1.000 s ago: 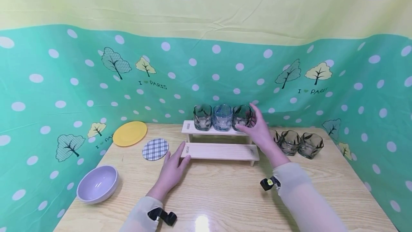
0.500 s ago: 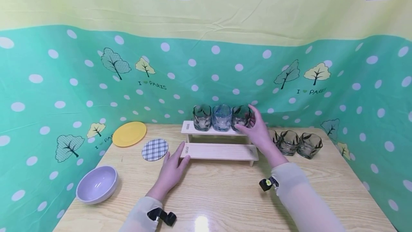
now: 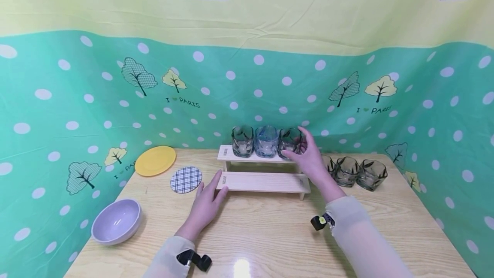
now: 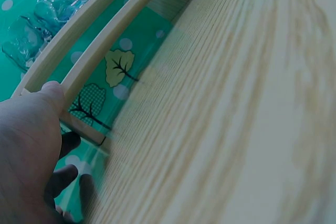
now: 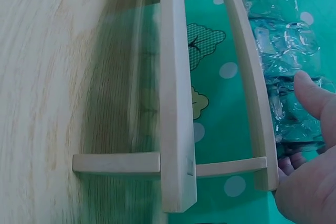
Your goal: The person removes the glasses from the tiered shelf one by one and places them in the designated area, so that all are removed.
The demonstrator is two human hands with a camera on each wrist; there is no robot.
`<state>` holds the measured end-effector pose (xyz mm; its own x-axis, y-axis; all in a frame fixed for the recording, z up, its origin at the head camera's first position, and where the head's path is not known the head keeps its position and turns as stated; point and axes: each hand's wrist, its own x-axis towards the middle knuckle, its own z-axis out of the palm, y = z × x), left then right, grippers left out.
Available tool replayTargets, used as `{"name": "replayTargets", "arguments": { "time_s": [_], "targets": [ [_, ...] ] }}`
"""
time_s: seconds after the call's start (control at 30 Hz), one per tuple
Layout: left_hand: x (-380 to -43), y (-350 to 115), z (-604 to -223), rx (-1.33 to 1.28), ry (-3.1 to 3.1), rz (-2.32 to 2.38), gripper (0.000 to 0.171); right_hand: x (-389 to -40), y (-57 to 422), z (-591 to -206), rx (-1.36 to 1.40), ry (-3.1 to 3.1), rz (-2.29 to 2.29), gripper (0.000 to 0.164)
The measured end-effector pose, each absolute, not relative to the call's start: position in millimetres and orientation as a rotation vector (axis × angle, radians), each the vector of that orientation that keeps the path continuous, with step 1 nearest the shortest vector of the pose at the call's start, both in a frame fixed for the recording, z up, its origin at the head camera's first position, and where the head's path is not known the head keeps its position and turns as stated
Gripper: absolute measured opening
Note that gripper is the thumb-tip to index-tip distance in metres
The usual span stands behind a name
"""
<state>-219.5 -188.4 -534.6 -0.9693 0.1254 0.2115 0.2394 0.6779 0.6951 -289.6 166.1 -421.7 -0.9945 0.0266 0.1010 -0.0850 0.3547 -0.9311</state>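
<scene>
My right hand grips the rightmost of three glass tumblers on the upper tier of a two-tier wooden rack. The thumb lies on the tumbler's front and the fingers pass round its right side. Directly left of it stand a bluish tumbler and a dark-tinted tumbler. In the right wrist view, the thumb overlaps the gripped glass. My left hand touches the left end of the lower tier, its thumb at the wood and the other fingers loosely extended below.
Three more dark tumblers stand on the table right of the rack, one partly hidden by my right arm. To the left are a checked round coaster, a yellow plate and a lilac bowl. A patterned green cloth hangs behind.
</scene>
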Motion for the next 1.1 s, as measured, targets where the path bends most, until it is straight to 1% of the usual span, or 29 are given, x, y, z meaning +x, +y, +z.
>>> {"name": "replayTargets", "arguments": {
  "time_s": [0.4, 0.77, 1.1],
  "targets": [
    [-218.4, -187.4, -532.7, -0.32, -2.727, -1.127, 0.069, -273.2, 169.9, -422.3, 0.029, -2.442, 1.743, 0.111],
    [-220.5, -188.3, -535.0, -0.334, -2.709, -1.11, 0.069, -249.4, 178.4, -422.0, 0.032, -2.448, 1.717, 0.114],
    [-221.2, -188.3, -535.6, -0.321, -2.721, -1.122, 0.069, -226.4, 189.0, -422.2, 0.048, -2.48, 1.69, 0.113]
  ]
}}
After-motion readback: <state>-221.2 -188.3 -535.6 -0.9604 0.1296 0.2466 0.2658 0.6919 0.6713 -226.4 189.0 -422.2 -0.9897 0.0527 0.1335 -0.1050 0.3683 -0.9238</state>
